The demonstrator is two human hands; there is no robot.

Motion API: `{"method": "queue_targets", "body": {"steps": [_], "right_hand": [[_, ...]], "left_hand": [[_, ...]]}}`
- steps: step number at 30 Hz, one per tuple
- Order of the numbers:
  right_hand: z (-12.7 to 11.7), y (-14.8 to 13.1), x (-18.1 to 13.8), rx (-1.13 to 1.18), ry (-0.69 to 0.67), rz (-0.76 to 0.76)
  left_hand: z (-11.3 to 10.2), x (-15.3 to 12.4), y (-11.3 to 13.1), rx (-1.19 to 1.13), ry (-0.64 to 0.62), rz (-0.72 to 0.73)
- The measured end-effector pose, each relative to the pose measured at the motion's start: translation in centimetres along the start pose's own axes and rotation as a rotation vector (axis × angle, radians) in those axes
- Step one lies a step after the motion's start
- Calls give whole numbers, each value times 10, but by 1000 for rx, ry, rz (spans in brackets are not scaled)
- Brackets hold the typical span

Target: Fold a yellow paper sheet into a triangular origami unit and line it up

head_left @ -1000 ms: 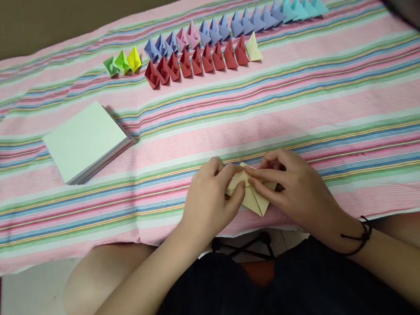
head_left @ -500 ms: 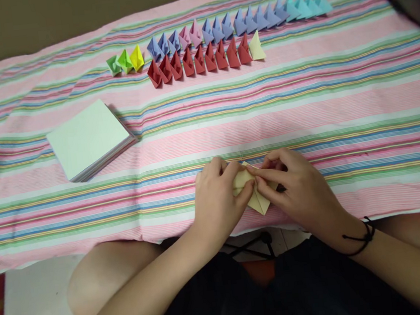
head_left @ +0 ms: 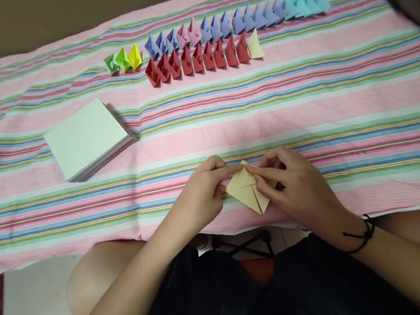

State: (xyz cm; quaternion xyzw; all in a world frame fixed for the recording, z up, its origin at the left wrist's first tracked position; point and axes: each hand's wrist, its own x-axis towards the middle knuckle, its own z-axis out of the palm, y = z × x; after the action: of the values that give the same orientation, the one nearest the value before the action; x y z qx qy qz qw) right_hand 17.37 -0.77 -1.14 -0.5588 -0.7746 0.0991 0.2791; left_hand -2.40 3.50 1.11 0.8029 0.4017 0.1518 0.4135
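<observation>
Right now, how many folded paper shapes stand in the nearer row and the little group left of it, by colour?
Red shapes: 9
Pale yellow shape: 1
Green shapes: 2
Bright yellow shape: 1
Total: 13
Left out: the pale yellow paper being folded.

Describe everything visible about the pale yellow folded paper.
The pale yellow folded paper is a kite-like piece with a centre crease and a point toward the person. It lies on the striped cloth near its front edge. The left hand touches its upper left edge with the index finger; the right hand pinches its upper right side.
</observation>
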Motion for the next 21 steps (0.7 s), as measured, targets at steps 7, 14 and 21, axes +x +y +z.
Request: {"method": "queue_targets", "body": {"steps": [7,14,21], "right_hand": [[-1,-1,0,22,-1,2],[-1,1,0,43,-6,3],[-1,1,-1,37,-16,-1]], "left_hand": [[-11,2,10,-119,-42,-77],[11,2,5,87,142,-44],[13,0,6,291,114,6]]}}
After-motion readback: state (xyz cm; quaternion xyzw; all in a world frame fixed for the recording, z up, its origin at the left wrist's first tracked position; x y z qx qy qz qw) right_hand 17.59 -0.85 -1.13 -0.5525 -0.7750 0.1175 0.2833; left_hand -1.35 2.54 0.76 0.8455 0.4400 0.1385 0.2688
